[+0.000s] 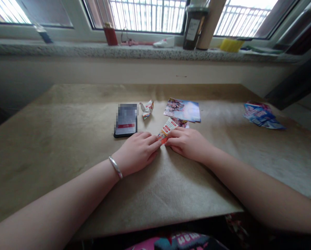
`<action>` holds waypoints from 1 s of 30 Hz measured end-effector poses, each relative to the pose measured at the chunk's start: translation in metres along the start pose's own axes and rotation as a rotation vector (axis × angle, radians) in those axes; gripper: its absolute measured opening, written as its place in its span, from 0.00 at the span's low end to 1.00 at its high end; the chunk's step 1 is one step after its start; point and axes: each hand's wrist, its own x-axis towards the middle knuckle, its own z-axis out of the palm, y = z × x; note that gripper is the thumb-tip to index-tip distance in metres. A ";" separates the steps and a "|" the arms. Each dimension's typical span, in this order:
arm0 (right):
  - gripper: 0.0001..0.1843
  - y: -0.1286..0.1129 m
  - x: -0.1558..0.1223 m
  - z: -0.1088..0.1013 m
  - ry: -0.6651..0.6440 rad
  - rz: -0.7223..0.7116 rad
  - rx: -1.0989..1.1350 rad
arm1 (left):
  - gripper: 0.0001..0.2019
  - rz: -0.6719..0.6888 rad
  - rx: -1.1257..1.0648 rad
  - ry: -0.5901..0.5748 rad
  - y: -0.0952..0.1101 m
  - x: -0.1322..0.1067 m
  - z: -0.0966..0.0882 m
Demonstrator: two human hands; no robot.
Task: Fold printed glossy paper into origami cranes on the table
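Between my two hands is a narrow folded strip of printed paper (167, 128), white with red and orange print, slanting up to the right. The fingers of my left hand (139, 150) close on its lower left end; a silver bangle (115, 168) circles that wrist. My right hand (188, 142) pinches the strip's right side, fingertips bent and partly hidden. Just beyond lies a folded paper figure (147, 109) with similar print. A phone (126, 120) with a lit, blurred screen rests left of it, close to my left hand.
Printed sheets (183, 109) lie beyond my right hand on the table (74, 139). Several blue and red packets (261, 115) are piled at the far right. A stone windowsill (79, 50) behind carries a dark container (193, 27), a red object (110, 34) and a yellow object (231, 45).
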 end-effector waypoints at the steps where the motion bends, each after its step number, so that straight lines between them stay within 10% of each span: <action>1: 0.14 0.000 0.000 0.000 0.006 -0.001 0.003 | 0.13 0.001 0.010 -0.005 0.000 0.000 -0.001; 30: 0.14 0.001 -0.006 0.004 0.025 -0.014 0.036 | 0.14 -0.083 -0.087 -0.089 -0.006 -0.008 -0.016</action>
